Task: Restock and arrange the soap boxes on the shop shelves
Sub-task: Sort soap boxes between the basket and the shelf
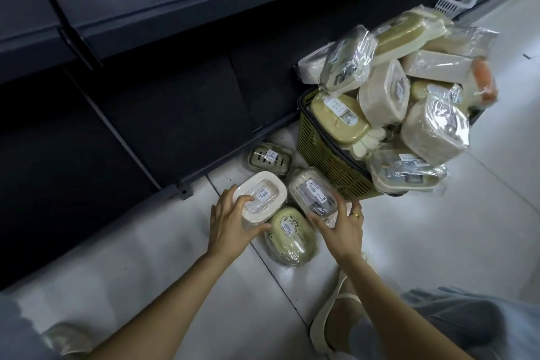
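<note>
On pale floor tiles (146,257), left hand (230,221) fingers clasp a cream soap box (263,193); right hand (343,225) fingers clasp a clear-lidded one (312,193).

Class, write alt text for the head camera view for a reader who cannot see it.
A person's left hand grips a cream soap box and the right hand a clear-lidded one on the tiled floor, beside a green basket heaped with wrapped soap boxes below dark shelves.

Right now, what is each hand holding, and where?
Left hand grips the white soap box by its near end; right hand grips the clear-lidded soap box likewise.
</note>
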